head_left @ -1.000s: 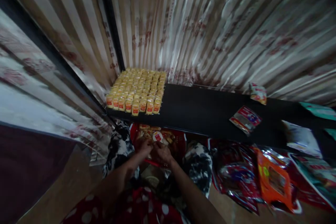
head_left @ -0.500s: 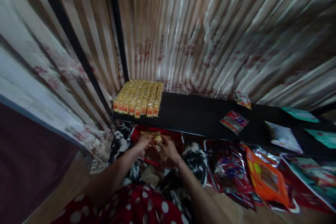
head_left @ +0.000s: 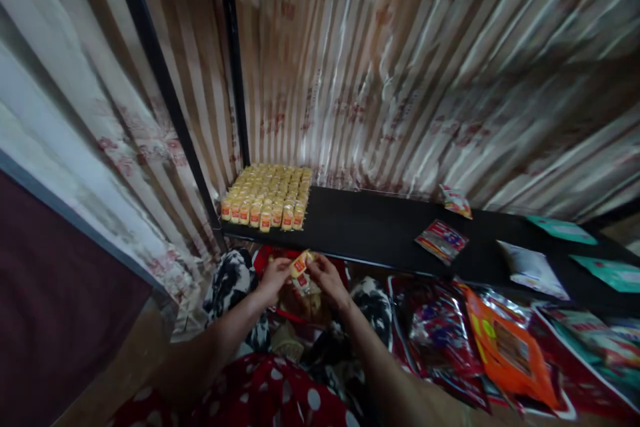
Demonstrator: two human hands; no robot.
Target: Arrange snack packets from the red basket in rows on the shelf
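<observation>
Small yellow packet (head_left: 301,264) pinched between both hands.
Left hand (head_left: 274,278) and right hand (head_left: 325,276) fingers clamped on its edges, just below the black shelf (head_left: 370,230); probably light, soft, crinkly.

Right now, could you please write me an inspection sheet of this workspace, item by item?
Surface: black shelf, its middle stretch bare.
Things in hand: small yellow packet with a red label, held between both hands, just in front of the shelf edge; the block of yellow packets fills the shelf's left corner.
Clutter: loose sachets on the shelf's right part; orange pouch and other foil bags below it.
Hands: left hand and right hand both grip the packet.
Cables: nothing seen.
Surroundings: striped curtain behind, black frame post in the corner.
</observation>
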